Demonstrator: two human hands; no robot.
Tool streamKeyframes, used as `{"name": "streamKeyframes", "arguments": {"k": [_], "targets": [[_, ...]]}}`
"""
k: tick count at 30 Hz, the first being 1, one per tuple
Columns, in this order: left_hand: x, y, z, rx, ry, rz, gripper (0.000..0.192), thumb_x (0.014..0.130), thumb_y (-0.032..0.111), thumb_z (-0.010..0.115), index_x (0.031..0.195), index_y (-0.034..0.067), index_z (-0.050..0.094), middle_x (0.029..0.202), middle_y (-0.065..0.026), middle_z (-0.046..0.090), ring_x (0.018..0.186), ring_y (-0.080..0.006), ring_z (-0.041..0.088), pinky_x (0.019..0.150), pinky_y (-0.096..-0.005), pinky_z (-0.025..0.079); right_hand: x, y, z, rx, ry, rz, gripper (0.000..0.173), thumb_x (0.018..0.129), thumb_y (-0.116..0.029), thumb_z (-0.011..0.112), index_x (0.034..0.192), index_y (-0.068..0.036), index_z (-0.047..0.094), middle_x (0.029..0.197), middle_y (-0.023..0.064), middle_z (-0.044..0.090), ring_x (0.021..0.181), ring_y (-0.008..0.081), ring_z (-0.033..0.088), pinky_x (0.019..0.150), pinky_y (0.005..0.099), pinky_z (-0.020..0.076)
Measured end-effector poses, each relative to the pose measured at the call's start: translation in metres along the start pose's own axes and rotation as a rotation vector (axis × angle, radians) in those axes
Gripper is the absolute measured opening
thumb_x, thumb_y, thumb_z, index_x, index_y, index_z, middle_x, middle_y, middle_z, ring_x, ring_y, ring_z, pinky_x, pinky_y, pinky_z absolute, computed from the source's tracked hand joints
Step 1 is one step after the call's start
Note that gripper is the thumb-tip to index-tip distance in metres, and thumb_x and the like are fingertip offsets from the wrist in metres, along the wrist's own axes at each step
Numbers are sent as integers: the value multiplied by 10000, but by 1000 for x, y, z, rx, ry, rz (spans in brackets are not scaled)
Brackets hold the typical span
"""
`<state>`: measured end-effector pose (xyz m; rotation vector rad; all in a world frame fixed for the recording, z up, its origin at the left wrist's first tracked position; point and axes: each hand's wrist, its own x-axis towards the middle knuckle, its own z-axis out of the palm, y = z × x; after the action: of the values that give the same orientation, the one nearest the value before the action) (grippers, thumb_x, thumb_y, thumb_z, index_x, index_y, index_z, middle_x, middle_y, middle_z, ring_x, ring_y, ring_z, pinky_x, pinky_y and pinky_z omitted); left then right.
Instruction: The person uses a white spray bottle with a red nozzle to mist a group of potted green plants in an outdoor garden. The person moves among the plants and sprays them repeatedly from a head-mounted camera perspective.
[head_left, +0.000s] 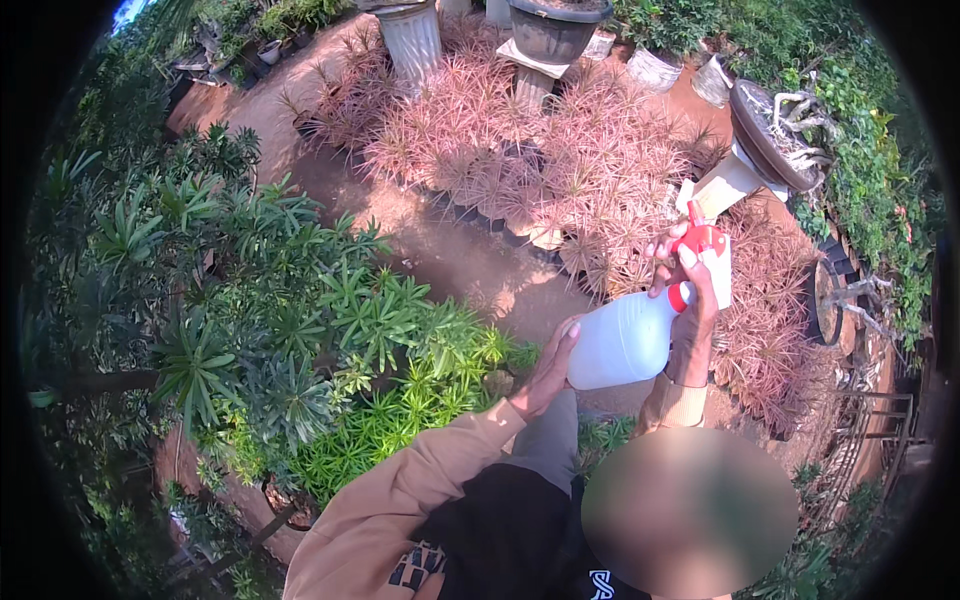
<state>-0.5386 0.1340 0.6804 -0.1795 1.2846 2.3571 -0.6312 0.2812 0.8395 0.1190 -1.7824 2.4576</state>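
A translucent white plastic spray bottle (621, 341) is held tilted in front of my body, its neck towards the upper right. My left hand (551, 367) supports the base end, thumb along its side. My right hand (699, 296) is wrapped about the neck end, beside the red collar (680, 297) and the red-and-white trigger sprayer head (705, 240). Its fingers partly hide the join between head and bottle, so whether the head is seated cannot be told. Beyond the bottle stand many potted plants with narrow pinkish leaves (600, 202).
Green leafy shrubs (292, 315) crowd the left side. A dirt path (427, 247) runs between them and the pink plants. At the upper right, a shallow bonsai pot (772, 135) sits on a pedestal. A large dark pot (559, 30) stands at the top, beside a fluted white column (411, 45).
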Motion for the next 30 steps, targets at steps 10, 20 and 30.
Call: {"name": "streamKeyframes", "arguments": {"k": [10, 20, 30], "targets": [[140, 51, 28, 198, 306, 156, 721, 1013, 704, 403, 1512, 184, 419, 1328, -120, 589, 1219, -243, 589, 952, -397, 515, 189, 13, -21, 42, -420, -28, 432, 949, -259, 589, 1249, 42, 511, 975, 130, 579, 1012, 266, 584, 579, 244, 473], [229, 108, 29, -219, 536, 165, 731, 1014, 681, 454, 1521, 158, 398, 1293, -83, 610, 1196, -198, 585, 805, -338, 563, 321, 53, 24, 26, -626, 143, 424, 970, -245, 579, 1269, 50, 521, 1000, 123, 600, 1020, 261, 605, 607, 246, 498], [264, 166, -89, -416, 724, 389, 691, 1035, 636, 458, 1547, 177, 390, 1438, -96, 502, 1311, -227, 518, 955, -435, 538, 388, 132, 189, 12, -914, 296, 383, 959, -217, 603, 1242, 35, 548, 995, 112, 608, 1010, 233, 631, 614, 244, 513]]}}
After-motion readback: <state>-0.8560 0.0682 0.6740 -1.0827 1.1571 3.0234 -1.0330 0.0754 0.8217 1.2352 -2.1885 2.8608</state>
